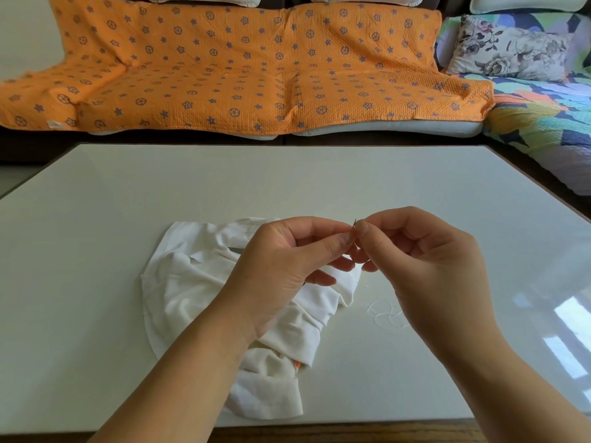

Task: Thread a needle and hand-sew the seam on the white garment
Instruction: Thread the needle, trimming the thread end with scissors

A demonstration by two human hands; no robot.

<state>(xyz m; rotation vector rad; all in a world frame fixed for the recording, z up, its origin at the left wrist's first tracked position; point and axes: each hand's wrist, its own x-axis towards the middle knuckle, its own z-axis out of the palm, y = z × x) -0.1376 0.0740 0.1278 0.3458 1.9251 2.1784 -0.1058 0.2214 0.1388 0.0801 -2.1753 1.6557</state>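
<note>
A crumpled white garment (188, 282) lies on the white table (287, 180), near the front edge. Above it, my left hand (287, 260) pinches a thin needle (353, 226) between thumb and forefinger, its tip pointing up. My right hand (425, 260) is right next to it, fingertips pinched at the needle's top; the thread end there is too fine to see. Loose white thread (383, 310) lies in loops on the table to the right of the garment, partly hidden under my right hand.
Beyond the table's far edge stands a sofa under an orange patterned cover (240, 68). A flowered cushion (508, 49) and a colourful quilt (543, 123) lie at the right. Window glare shines on the table's right side (572, 330).
</note>
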